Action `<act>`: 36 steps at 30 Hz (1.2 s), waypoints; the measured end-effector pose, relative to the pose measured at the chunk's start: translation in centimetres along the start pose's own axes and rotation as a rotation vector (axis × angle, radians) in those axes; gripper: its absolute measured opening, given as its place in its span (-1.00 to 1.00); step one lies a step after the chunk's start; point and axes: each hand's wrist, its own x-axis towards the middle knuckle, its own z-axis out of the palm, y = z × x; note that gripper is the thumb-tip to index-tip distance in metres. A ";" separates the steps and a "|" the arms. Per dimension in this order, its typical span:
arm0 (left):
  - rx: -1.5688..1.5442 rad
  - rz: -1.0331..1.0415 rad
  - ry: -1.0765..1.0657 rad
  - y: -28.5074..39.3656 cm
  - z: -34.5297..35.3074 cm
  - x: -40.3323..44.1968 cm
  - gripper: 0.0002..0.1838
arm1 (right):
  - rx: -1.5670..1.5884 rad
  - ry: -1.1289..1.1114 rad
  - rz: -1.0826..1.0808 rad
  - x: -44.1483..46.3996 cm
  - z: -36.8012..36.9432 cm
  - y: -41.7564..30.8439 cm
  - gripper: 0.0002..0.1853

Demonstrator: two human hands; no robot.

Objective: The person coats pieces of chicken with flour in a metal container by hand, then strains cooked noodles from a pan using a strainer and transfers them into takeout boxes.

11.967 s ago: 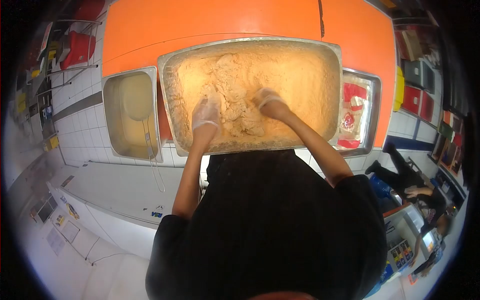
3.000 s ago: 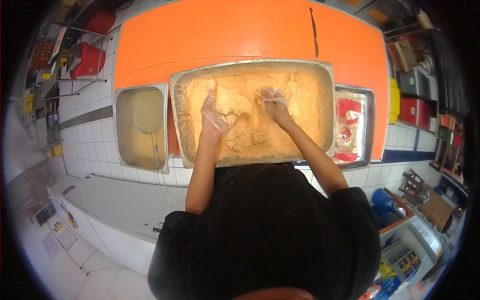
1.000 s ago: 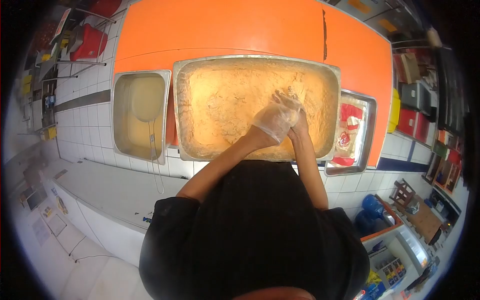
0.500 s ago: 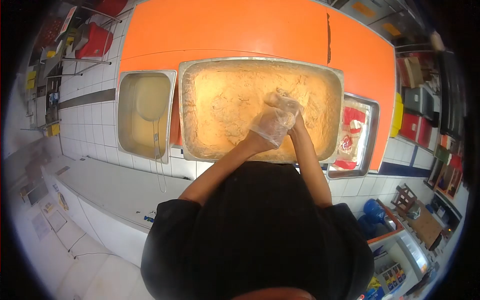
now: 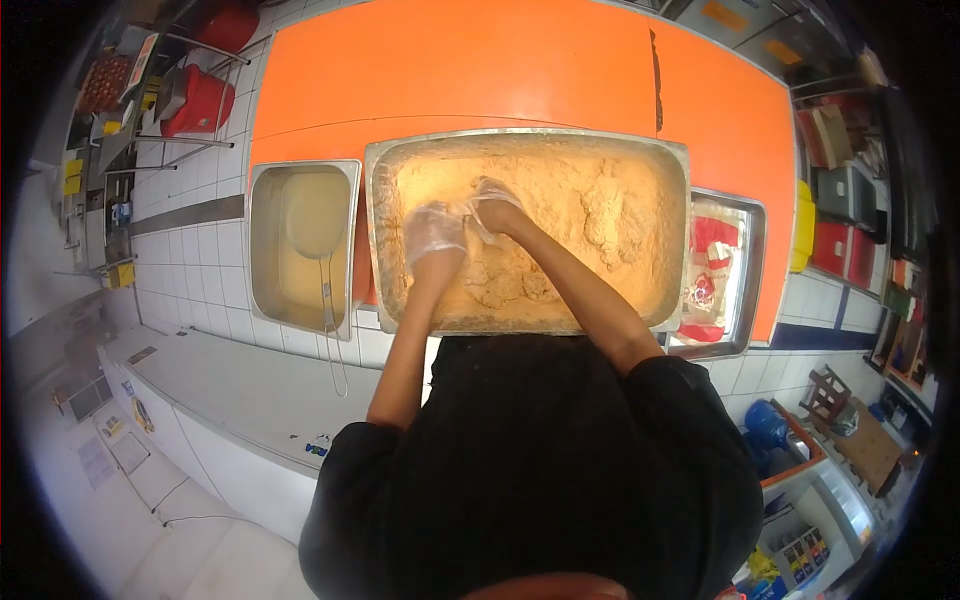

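Note:
A large metal tray (image 5: 528,138) holds pale orange-yellow flour (image 5: 545,185), loose and uneven, with lumps that look like coated pieces (image 5: 500,290) near its front edge and more toward the right. Both my hands wear clear plastic gloves and are in the left half of this tray. My left hand (image 5: 435,235) presses down at the flour close to the left wall; its fingers are blurred and partly buried. Just to its right, my right hand (image 5: 494,210) reaches across from the right, fingers down at the flour. What either hand holds, if anything, I cannot make out.
Left of the tray stands a smaller metal pan (image 5: 262,290) of pale contents, with a long-handled round strainer (image 5: 318,215) in it. On the right, a shallow metal tray (image 5: 752,270) holds red-and-clear plastic packaging (image 5: 712,265). Behind lies an orange tabletop (image 5: 460,65).
My hands were together right of the tray's middle; now they are apart and on its left side. Coated lumps show where they were. The view has shifted slightly.

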 end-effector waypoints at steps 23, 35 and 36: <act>-0.185 -0.193 -0.509 3.6 -1.8 5.4 -0.69 | -0.503 0.088 0.204 -13.2 -1.9 2.9 -0.35; 0.047 0.286 -0.598 10.4 2.3 0.7 -0.68 | -0.128 -0.260 0.400 -15.9 -2.0 -0.8 -0.67; -0.004 0.310 -0.647 10.7 2.7 1.1 -0.68 | 0.063 -0.111 0.461 -15.7 -0.8 -0.4 -0.70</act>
